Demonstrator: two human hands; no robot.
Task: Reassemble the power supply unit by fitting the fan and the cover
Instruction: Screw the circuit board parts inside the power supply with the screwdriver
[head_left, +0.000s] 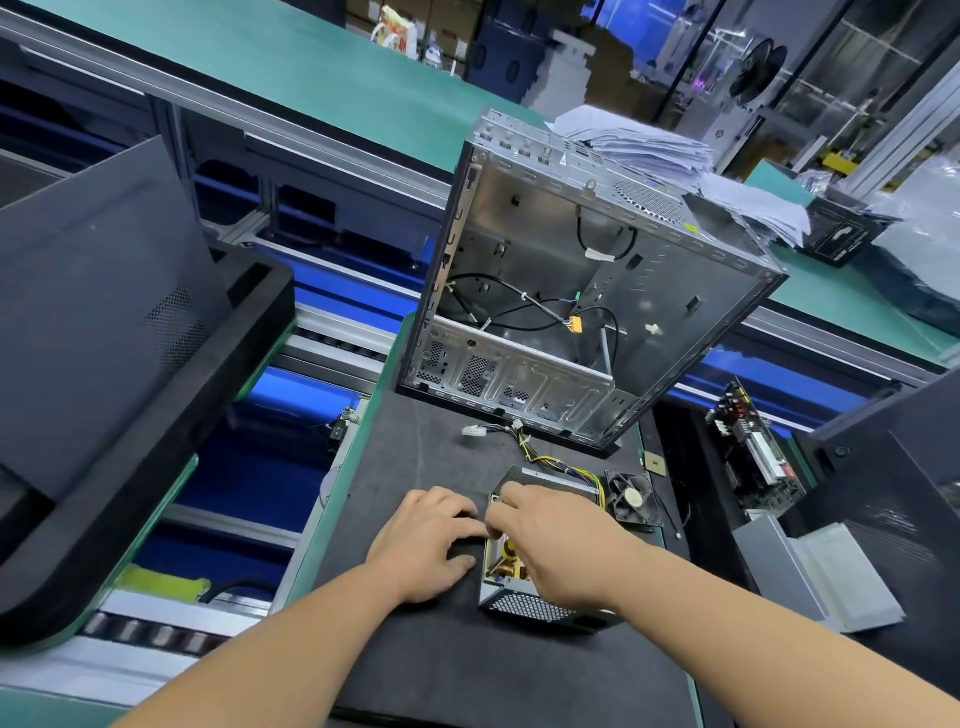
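Clearly, the open grey metal power supply unit (524, 582), with its perforated side wall and exposed copper coils, lay uncovered on the dark foam mat (415, 447) of the counter, right in front of the person. The right hand (558, 540) reached over its open top, fingers bent down into the box; whether they pinched anything could not be told. The left hand (431, 545) rested on the mat just beside the unit's left wall, fingers loosely curled and holding nothing visible, probably steadying the housing. A bundle of yellow and black wires (561, 462) ran from the unit toward a white connector (474, 431). The small square black fan (631, 499) sat on the mat just beside the unit's far right corner, not yet fitted, kept close for the next step. A folded grey sheet-metal piece (821, 571), possibly the cover, lay farther right, well apart. Behind stood the empty silver computer case (571, 291), tilted open toward the person, and a green circuit board (753, 457) lay to the right.
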